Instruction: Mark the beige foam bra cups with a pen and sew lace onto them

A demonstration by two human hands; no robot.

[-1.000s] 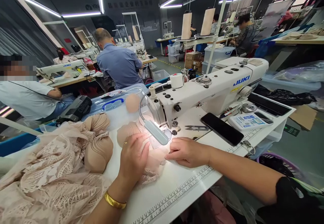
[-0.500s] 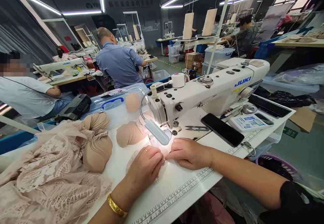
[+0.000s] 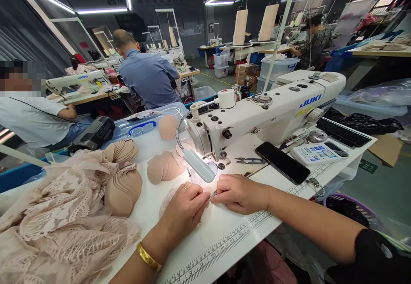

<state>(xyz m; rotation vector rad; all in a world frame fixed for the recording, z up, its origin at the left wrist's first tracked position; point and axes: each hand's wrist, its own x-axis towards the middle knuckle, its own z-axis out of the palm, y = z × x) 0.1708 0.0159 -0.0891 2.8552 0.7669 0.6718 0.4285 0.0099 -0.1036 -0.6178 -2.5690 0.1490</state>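
Note:
A small pale pink lace piece (image 3: 166, 202) lies on the white sewing table, mostly covered by my left hand (image 3: 184, 209). The fingers of that hand are bent together over the lace, pinching its edge. My right hand (image 3: 241, 193) is closed too, its fingertips on the same edge a short way to the right. A narrow strip of the edge shows between both sets of fingertips. Just beyond them are the needle end of a white sewing machine (image 3: 257, 113) and its lit grey lamp (image 3: 199, 166). What lies under my palms is hidden.
Beige moulded cups (image 3: 123, 192) and a heap of lace fabric (image 3: 61, 215) cover the left side. More cups (image 3: 160, 167) lie beside the machine head. Thread snips (image 3: 250, 161) and a black phone (image 3: 282, 163) are at right. A printed ruler (image 3: 224, 249) runs along the front edge.
My fingertips have drawn slightly apart, and a bit of the lace edge now shows between them. The view has shifted a little; the machine and piles stay put.

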